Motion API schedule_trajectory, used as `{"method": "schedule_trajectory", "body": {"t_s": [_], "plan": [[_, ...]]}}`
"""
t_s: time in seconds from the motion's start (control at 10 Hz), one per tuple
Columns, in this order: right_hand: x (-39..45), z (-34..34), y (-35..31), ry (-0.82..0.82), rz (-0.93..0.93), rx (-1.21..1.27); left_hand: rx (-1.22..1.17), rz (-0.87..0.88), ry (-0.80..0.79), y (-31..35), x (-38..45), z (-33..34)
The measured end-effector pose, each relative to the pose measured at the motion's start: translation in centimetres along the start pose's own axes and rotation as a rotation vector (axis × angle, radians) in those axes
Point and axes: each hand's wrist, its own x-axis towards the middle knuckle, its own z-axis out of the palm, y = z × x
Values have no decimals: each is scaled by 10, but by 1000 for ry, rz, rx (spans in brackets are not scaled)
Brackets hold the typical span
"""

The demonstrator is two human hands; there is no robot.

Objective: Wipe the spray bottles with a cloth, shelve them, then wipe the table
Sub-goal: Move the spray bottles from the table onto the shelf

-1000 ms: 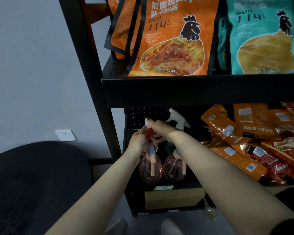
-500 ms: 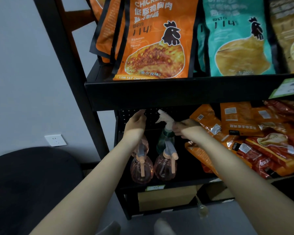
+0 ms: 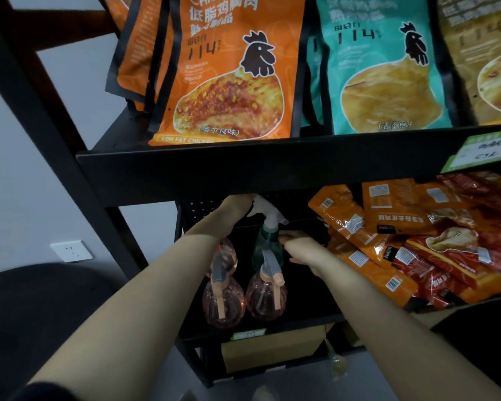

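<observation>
A person reaches both bare arms into the middle level of a black metal shelf. The left hand is raised to the white trigger head of a green spray bottle standing at the back; its fingers are hidden under the shelf edge above, so I cannot tell whether they grip the head or only touch it. The right hand lies just beside the green bottle's body, fingers fairly straight with the tips touching its side, holding nothing.

In front of the green bottle, two clear pink spray bottles stand upright side by side near the shelf's front edge, one on the left and one on the right. A third pink bottle stands behind the left one, partly hidden by the left forearm.

To the right on the same level lies a loose heap of orange and red snack packets. The level above carries upright orange and teal chicken pouches. A white wall socket sits on the grey wall to the left.
</observation>
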Motion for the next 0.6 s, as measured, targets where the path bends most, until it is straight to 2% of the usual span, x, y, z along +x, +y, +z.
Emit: {"method": "schedule_trajectory", "body": {"t_s": [0.1, 0.3, 0.6], "plan": [[-1, 1, -3, -8, -39, -19, -97, 29, 10, -13, 6, 2], [3, 4, -8, -22, -103, -46, -143, 66, 36, -28, 4, -3], [18, 5, -21, -51, -124, -152, -120, 6, 16, -27, -6, -7]]}}
